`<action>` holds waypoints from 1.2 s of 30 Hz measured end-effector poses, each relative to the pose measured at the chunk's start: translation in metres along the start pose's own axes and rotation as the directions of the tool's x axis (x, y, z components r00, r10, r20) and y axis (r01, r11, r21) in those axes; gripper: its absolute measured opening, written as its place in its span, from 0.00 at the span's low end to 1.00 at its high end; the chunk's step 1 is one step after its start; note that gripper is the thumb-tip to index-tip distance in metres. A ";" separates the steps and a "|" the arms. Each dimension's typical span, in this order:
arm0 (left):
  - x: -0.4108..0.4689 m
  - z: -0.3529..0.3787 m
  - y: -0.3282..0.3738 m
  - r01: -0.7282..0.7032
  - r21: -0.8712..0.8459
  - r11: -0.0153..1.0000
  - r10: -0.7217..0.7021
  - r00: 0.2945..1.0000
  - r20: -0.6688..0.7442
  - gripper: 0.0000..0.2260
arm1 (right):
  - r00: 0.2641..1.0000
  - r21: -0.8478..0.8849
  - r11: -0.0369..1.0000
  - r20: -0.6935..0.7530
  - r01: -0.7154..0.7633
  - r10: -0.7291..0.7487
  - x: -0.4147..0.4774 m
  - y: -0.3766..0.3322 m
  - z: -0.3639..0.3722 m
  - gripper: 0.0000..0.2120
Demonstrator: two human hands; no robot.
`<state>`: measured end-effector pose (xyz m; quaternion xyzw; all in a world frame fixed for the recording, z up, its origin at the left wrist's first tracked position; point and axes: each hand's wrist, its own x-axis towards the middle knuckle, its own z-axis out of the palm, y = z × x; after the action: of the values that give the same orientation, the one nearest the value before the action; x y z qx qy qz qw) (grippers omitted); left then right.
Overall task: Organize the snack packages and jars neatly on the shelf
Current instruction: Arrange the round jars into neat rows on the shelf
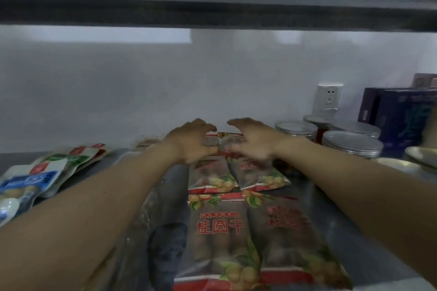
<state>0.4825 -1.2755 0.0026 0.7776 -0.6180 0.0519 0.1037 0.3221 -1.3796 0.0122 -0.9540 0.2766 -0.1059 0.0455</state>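
Red-edged plastic longan packets [220, 238] lie nearest, long axes pointing away; the second pair [212, 177] sits directly beneath the fingers. Left hand [191, 142] and right hand [254, 140] reach equally far, fingers curved over its far end, grip lost to blur. Jars [352, 142] stand rightward.

Dried-longan packets [222, 231]: glossy clear plastic film, red print. Blue-and-white pouches [30, 182]: glossy plastic. Jar lids [352, 143]: silver metal, dull sheen. Shelf [361, 262]: smooth dark grey, faintly reflective. Dark blue boxes [397, 120]: smooth card, slight gloss. Wall socket [328, 99]: white plastic.
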 end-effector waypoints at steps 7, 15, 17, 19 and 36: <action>-0.017 -0.028 0.056 -0.070 -0.108 0.992 0.045 0.975 -0.218 0.25 | 0.996 -0.174 0.985 -0.091 0.004 -0.021 -0.058 0.012 -0.066 0.35; -0.018 -0.018 0.138 -0.045 -0.157 0.987 0.019 0.986 -0.164 0.25 | 0.999 -0.129 0.991 0.010 -0.031 0.033 -0.101 0.073 -0.087 0.38; -0.017 -0.011 0.156 -0.023 -0.192 0.981 -0.010 0.985 -0.171 0.25 | 0.998 -0.117 0.992 0.041 -0.040 0.045 -0.104 0.084 -0.090 0.39; -0.016 -0.007 0.168 -0.010 -0.183 0.983 -0.023 0.984 -0.174 0.26 | 0.995 -0.131 0.991 0.084 -0.039 0.051 -0.108 0.091 -0.093 0.41; -0.038 -0.016 0.201 -0.091 -0.451 0.888 -0.048 0.956 -0.288 0.32 | 0.964 0.145 0.989 -0.263 -0.008 0.047 -0.135 0.093 -0.112 0.38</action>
<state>0.2792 -1.2786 0.0293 0.7077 -0.5993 0.0192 0.3738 0.1374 -1.3881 0.0835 -0.9216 0.2852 -0.2515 0.0776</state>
